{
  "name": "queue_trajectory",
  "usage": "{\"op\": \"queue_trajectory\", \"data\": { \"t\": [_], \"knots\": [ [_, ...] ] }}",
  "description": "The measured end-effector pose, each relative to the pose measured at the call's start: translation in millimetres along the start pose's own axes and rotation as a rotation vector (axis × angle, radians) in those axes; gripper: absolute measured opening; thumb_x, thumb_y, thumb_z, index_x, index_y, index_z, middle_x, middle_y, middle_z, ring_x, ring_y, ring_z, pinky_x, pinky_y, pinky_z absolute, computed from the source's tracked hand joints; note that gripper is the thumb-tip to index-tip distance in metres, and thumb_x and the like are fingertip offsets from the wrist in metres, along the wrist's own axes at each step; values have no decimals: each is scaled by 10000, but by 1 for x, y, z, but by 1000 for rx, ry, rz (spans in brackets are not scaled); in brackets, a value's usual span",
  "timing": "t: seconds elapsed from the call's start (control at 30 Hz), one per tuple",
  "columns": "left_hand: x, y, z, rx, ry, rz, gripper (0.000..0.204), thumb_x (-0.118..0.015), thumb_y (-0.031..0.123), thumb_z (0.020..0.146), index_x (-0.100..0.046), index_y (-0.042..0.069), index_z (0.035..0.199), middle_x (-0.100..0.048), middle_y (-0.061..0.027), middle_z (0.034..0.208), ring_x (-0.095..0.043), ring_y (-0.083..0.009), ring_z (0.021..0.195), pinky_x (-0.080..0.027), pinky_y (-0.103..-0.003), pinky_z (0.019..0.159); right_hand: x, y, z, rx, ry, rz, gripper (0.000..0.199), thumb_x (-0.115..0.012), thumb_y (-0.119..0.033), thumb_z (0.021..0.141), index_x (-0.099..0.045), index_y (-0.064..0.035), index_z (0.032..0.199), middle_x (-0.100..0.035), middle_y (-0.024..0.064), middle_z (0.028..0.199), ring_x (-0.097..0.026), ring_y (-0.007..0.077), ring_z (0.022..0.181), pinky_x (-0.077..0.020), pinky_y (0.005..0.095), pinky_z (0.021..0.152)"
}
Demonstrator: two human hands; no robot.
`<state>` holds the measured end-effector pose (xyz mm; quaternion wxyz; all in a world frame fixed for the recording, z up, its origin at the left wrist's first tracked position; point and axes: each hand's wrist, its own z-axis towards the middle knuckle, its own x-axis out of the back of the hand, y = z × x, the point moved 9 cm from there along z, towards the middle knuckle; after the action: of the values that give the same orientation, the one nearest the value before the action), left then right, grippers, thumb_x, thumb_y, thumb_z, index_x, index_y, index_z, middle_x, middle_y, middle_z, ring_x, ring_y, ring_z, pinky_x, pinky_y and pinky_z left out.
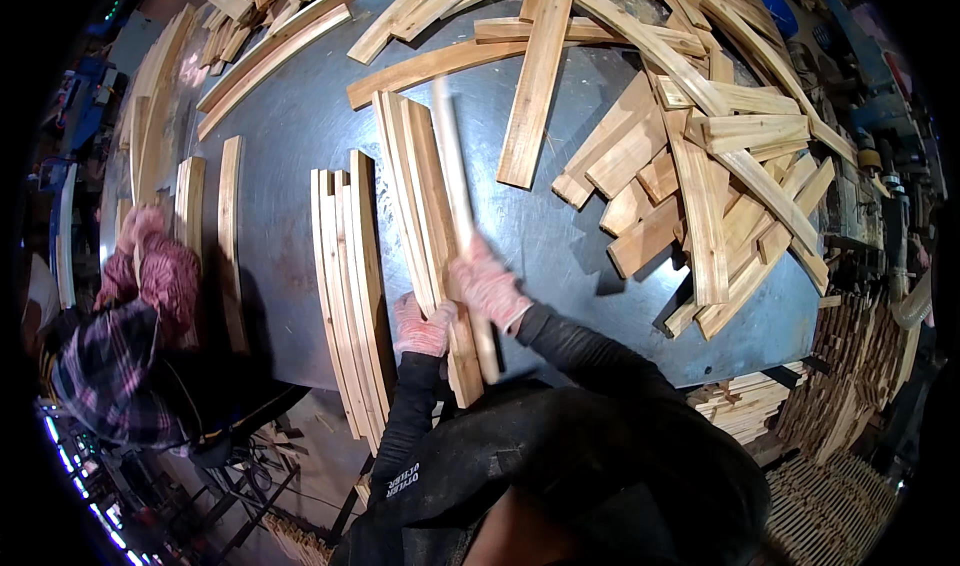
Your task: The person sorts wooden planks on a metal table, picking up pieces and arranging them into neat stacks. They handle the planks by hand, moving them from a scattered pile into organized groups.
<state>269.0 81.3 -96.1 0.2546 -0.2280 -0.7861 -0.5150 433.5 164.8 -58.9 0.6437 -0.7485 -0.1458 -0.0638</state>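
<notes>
My right hand [490,284], in a pink-and-white knit glove, is closed round a narrow wooden slat [453,166]. That slat is smeared by motion and stands at a slight tilt beside a group of boards. My left hand [422,326], gloved alike, grips the near part of this group of wooden boards [408,196], which lie side by side and point away from me. Some of its fingers are hidden by the wood. Left of it, another row of long boards [347,266] lies on the metal table [280,116], overhanging the near edge.
A jumbled heap of boards [700,186] covers the table's right side, with more pieces along the far edge. One board [535,86] points toward me. At the left, a co-worker in a plaid top [125,371] handles wood. Stacked slats [750,406] stand beyond the table's right corner.
</notes>
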Motion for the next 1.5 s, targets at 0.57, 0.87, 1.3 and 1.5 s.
{"op": "queue_trajectory", "data": {
  "t": [0.57, 0.87, 1.3, 1.5],
  "knots": [
    [32, 33, -59, 285, 209, 207, 1045, -746, 317, 741, -138, -17, 1523, -479, -293, 1340, -526, -417, 1188, -441, -475, 1001, 53, -10, 10, -179, 67, -340, 1065, -745, -296, 791, -26, 2, 1517, -392, 344, 1412, -493, 462, 1235, -432, 454, 1029],
    [196, -24, -134, 2, 858, 198, 620, -621, 403, 918, -512, -67, 1308, -592, -280, 1210, -573, -377, 1147, -441, -431, 1009, -71, -15, -131, -92, -740, -481, 1032, -643, -307, 887, 110, 13, 1515, -569, 295, 1270, -636, 389, 1066, -514, 428, 899],
    [131, 64, -77, -79, 439, -429, 519, -611, 136, 924, -457, -45, 1386, -538, -219, 1359, -539, -306, 1235, -412, -380, 1063, 121, -111, 78, 662, 36, -1420, 543, -548, -377, 936, -506, -15, 1338, -621, 164, 1228, -611, 296, 1099, -498, 394, 941],
    [2, 192, -24, -208, -159, -306, 480, -628, 105, 921, -497, -13, 1368, -560, -179, 1340, -554, -262, 1231, -448, -370, 1034, 397, -35, 213, -207, 352, -1138, 530, -693, -401, 799, -583, -20, 1150, -655, 232, 1120, -650, 354, 1050, -524, 422, 855]
  ]
}}
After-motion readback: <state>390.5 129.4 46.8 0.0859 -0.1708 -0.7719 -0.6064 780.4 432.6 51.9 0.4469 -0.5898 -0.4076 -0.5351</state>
